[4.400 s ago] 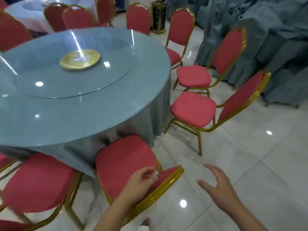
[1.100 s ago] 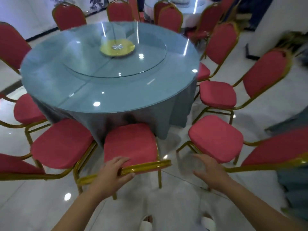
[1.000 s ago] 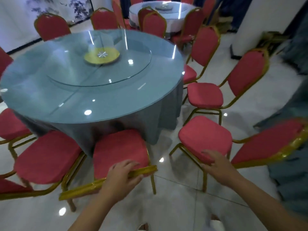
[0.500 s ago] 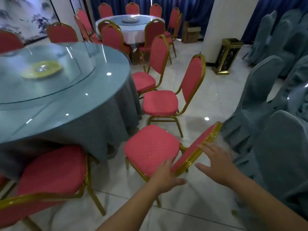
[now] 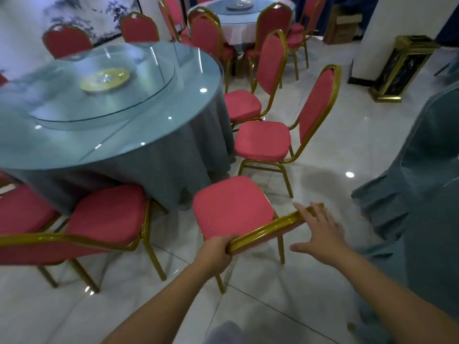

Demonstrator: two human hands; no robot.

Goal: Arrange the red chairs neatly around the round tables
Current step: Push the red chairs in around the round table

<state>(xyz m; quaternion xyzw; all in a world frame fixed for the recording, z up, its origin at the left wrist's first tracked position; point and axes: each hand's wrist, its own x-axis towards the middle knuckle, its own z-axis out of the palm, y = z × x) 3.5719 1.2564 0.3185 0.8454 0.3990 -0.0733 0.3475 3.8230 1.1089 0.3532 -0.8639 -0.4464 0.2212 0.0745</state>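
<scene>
A red chair with a gold frame stands right in front of me, its seat facing the round table with a grey cloth and glass top. My left hand grips the left end of the chair's gold backrest rail. My right hand rests on the rail's right end with straight, spread fingers. Another red chair stands to the left, its seat close to the cloth. More red chairs ring the table on the right.
Grey-covered chairs crowd the right side close to my right arm. A black and gold bin stands by a white pillar at the back right. A second round table with red chairs lies behind. The tiled floor is glossy.
The view has swung left, back toward the table. My left hand now grips the rail's left end; my right hand has come down onto its right end.
</scene>
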